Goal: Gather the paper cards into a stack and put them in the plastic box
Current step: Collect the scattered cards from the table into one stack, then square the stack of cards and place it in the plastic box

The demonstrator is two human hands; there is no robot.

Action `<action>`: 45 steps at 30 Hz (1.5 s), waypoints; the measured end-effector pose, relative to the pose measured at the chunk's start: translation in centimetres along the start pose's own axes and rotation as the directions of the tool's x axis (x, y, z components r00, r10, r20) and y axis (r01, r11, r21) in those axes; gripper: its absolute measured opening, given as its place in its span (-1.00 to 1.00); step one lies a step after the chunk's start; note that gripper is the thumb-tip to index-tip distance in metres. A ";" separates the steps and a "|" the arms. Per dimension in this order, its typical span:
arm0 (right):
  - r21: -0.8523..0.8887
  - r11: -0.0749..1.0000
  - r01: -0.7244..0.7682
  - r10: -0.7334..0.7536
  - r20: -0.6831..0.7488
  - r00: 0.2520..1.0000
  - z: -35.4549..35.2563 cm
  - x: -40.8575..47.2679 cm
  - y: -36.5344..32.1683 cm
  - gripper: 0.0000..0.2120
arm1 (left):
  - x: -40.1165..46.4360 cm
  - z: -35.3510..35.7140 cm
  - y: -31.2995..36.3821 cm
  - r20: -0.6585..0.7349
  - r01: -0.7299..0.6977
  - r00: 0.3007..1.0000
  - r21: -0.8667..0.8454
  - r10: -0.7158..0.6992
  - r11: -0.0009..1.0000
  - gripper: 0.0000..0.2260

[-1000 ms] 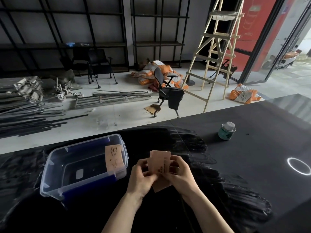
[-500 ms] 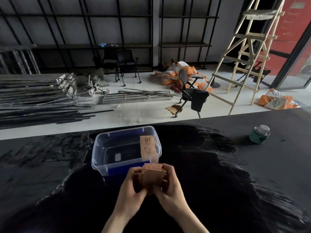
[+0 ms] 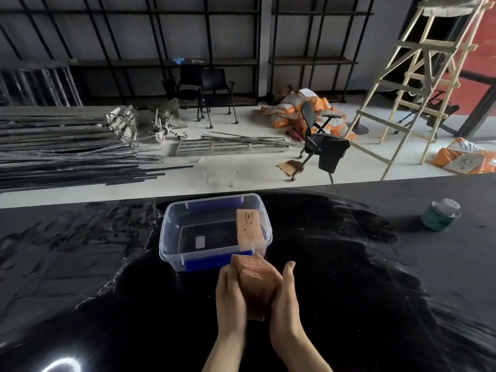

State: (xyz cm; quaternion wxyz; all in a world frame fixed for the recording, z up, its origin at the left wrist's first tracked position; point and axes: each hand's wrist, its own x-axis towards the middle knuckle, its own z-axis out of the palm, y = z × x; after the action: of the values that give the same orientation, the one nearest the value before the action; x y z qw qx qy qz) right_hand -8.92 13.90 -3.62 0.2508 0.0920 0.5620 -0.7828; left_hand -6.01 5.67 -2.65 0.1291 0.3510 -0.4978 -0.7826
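Note:
A stack of tan paper cards (image 3: 256,283) stands on edge on the black table, pressed between my two palms. My left hand (image 3: 230,299) holds its left side and my right hand (image 3: 285,302) holds its right side, fingers stretched forward. Just beyond the stack sits the clear plastic box (image 3: 171,232) with blue latches, lid off. One more tan card (image 3: 248,229) leans upright against the box's inner right wall. The lower part of the stack is hidden by my hands.
A green can with a pale lid (image 3: 440,214) stands on the table at the far right. The table's far edge (image 3: 80,204) runs just behind the box. Beyond it lie metal bars, chairs, orange sacks and a wooden ladder on the floor.
The view has swung left, so the box now sits straight ahead of my hands. The cards went from a loose fan in my fingers to a squared stack between my palms.

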 end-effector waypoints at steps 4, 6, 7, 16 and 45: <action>-0.020 0.994 -0.110 0.108 -0.083 0.991 0.7 0.5 0.2 -0.32 | 0.4 0.4 -0.3 -0.012 0.018 1.000 -0.009 -0.018 1.000 -0.59; -0.038 0.994 -0.102 0.099 -0.081 0.992 1.1 0.7 0.3 -0.34 | 0.4 0.4 -0.3 -0.037 0.070 0.997 -0.079 -0.073 0.994 -0.54; -0.040 0.995 -0.091 0.087 -0.086 0.992 1.5 0.8 0.3 -0.33 | 0.5 0.4 -0.2 -0.056 0.061 0.996 -0.092 -0.066 0.994 -0.54; -0.047 0.999 0.017 -0.029 -0.261 0.965 3.3 1.8 2.0 -0.30 | 0.1 -1.2 -0.8 -0.099 -0.240 0.964 0.081 0.247 0.968 -0.74; 0.276 0.961 -0.028 0.157 -0.457 0.875 3.7 2.7 0.0 -0.29 | -0.4 -8.3 0.1 0.484 -0.397 0.862 0.454 0.153 0.798 -0.55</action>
State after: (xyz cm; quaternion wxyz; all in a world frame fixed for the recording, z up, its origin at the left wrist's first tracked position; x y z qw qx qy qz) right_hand -10.74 9.65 -3.51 0.1287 0.3400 0.4933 -0.7902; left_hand -0.14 0.14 -4.55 0.0292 0.1166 -0.7595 -0.6393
